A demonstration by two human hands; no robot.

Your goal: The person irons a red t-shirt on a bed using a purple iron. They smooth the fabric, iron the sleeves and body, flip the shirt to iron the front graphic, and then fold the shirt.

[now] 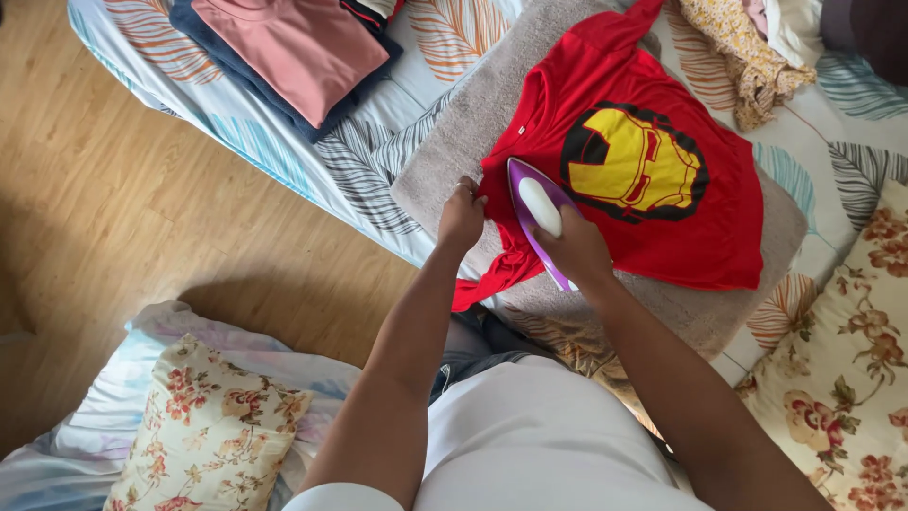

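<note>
Red shirt [653, 203] pinched in left fingers [465, 194], right fingers [558, 248] closed around purple iron [539, 203].

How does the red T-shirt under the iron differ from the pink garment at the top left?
The red T-shirt lies spread flat on a grey towel, while the pink garment is folded on a stack. The red T-shirt bears a yellow mask print; the pink garment looks plain. The left hand and the iron touch the red T-shirt; nothing touches the pink garment. Both lie on the bed.

Folded clothes [293, 52], floral pillows [213, 431] and wooden floor [113, 218].
</note>
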